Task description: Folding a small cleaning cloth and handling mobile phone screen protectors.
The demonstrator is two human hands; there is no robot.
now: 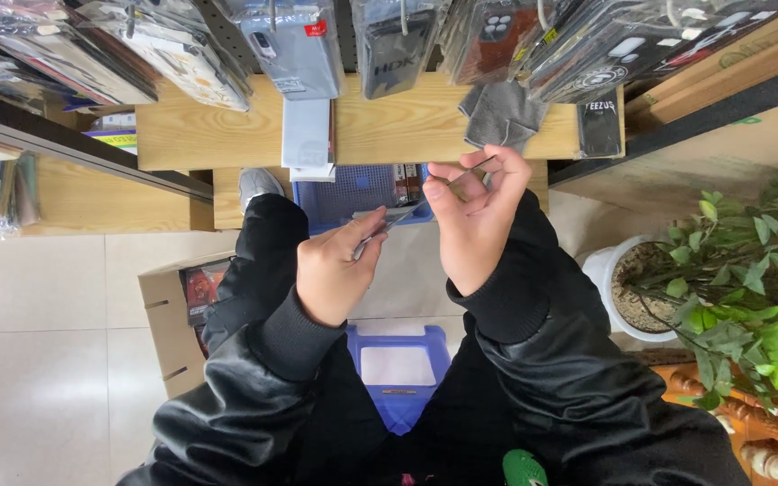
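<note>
1. Closest in, your black sleeves (533, 378) frame a blue plastic stool (398, 373) below you, and something small and green (524, 468) peeks in at the bottom edge.

2. Up to your left hand (335, 270): it's curled shut, thumb and fingers pinching the near end of a thin flat sheet (407, 213), which looks like a clear protector film or glass, though you can't quite tell which.

3. Now your right hand (474, 216): it sits higher and further out, fingers closed around the far end of the same sheet, fingertips bunched near the top corner.

4. Here's the key line-up: the sheet's long axis runs on a diagonal, from low by your left hand up and away to your right hand. It spans the gap between them, seen nearly edge-on. The left hand has the nearer end, the right hand the farther one.

5. Just beyond the hands, a blue basket (353, 193) sits under the wooden shelf (389, 126).

6. On that shelf, a grey cloth (502, 117) lies just past your right hand, with a pale flat package (306, 135) off to the left.

7. Farthest out, packaged phone cases (299, 45) hang in a row. A potted plant (731, 270) stands at your right, and a cardboard box (173, 315) at your left.
</note>
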